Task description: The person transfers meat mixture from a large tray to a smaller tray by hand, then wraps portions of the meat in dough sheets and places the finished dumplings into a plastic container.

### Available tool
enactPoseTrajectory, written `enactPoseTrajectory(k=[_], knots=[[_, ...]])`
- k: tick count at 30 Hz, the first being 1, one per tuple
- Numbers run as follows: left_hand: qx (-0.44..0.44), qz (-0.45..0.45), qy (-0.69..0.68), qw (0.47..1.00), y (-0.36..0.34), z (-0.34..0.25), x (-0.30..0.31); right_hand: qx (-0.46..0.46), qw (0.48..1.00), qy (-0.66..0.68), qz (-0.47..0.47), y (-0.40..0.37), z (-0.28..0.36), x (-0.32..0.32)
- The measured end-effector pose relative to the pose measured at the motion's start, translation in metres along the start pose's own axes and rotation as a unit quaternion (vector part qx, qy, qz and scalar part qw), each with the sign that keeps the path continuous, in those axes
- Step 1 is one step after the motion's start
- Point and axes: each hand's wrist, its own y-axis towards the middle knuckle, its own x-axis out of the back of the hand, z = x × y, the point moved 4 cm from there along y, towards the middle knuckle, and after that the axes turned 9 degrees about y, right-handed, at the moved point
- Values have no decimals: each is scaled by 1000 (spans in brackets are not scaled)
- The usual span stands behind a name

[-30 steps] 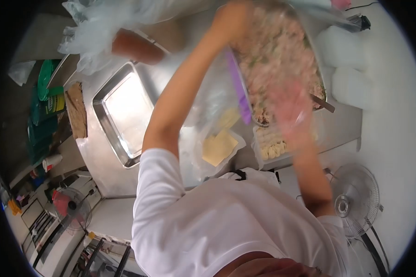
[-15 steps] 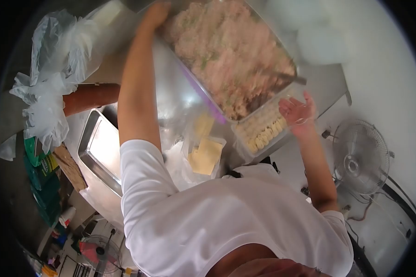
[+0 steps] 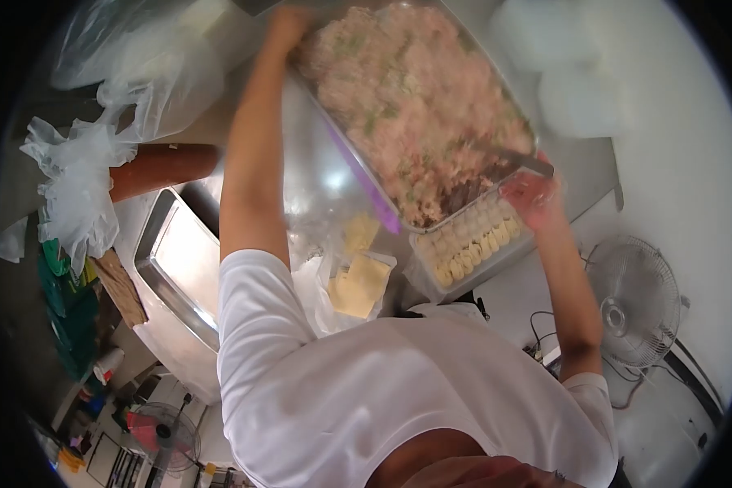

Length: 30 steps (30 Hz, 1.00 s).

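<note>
A large metal tray (image 3: pixel 508 84) is heaped with pale pink minced filling (image 3: pixel 407 106) flecked with green. My left hand (image 3: pixel 291 26) is closed at the tray's far left edge; its fingertips are hidden. At the near right corner is my right hand (image 3: pixel 533 199), in a clear plastic glove, touching or very close to the rim. Motion blur hides whether its fingers grip. A flat dark handle (image 3: pixel 527 161) sticks out of the filling just above it. Below the tray, a clear plastic container (image 3: pixel 439 286) holds rows of folded dumplings (image 3: pixel 472 250).
Square yellow wrappers (image 3: pixel 358 285) lie in plastic on the metal table (image 3: pixel 301 191). A purple strip (image 3: pixel 374 191) runs beneath the tray. Another metal tray (image 3: pixel 167 268) is left, near clear plastic bags (image 3: pixel 77 187). A fan (image 3: pixel 630 301) stands right.
My right hand has moved from open beside the container up to the tray's corner. The tray and handle appear slightly lower and further right; the whole view has shifted a little.
</note>
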Motion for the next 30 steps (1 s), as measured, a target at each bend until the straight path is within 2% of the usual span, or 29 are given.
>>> enactPoseTrajectory(k=[1, 2, 3, 4, 6, 8, 9, 10, 11, 12, 13, 15, 16, 18, 21, 23, 27, 29, 30], knots=[[2, 4, 4, 1000, 3, 16, -5, 45, 998, -39, 0, -1, 5, -3], [-45, -43, 57, 996, 6, 28, -4, 90, 993, -78, 4, 0, 13, -9], [-92, -88, 108, 986, 8, 34, -1, 88, 993, -74, 5, -1, 18, -17], [-93, -86, 113, 986, -1, 26, 8, 65, 996, -62, -29, -1, 22, -24], [-143, -39, 228, 962, -18, 7, 24, 42, 996, -47, -60, 4, 26, -32], [-138, -55, 271, 951, -33, 15, 27, 152, 978, -133, -49, 13, 36, -40], [-134, -71, 311, 938, -40, 22, 30, 148, 979, -132, -48, 26, 45, -38], [-133, -71, 315, 937, -47, 27, 38, 72, 989, -125, -18, 44, 55, -34], [-260, -106, 444, 851, -57, 24, 45, -2, 993, -119, 13, 56, 59, -34], [-375, -138, 556, 729, -66, 17, 47, 0, 993, -119, 18, 63, 61, -29], [-376, -141, 557, 727, -65, 15, 51, -29, 993, -111, 42, 69, 57, -26], [-306, 51, 408, 859, -43, 10, 47, -42, 992, -102, 67, 61, 57, -35], [-272, 101, 355, 889, -36, 11, 44, -25, 994, -98, 34, 37, 44, -50], [-252, 132, 323, 903, -26, 9, 37, 3, 996, -87, -9, 23, 27, -65], [-240, 145, 307, 909, -14, 8, 33, 23, 998, -41, -49, 51, 16, -49], [-246, 137, 305, 910, -12, 5, 41, 38, 999, 1, 32, 83, 15, -32], [-259, 131, 306, 907, -12, 1, 50, -4, 1000, 1, 9, 66, 9, -49], [-264, 143, 290, 909, -11, 0, 48, 53, 998, 31, 0, 59, 9, -55], [-264, 146, 281, 911, -14, -2, 49, 52, 998, 28, 1, 64, 12, -53]])
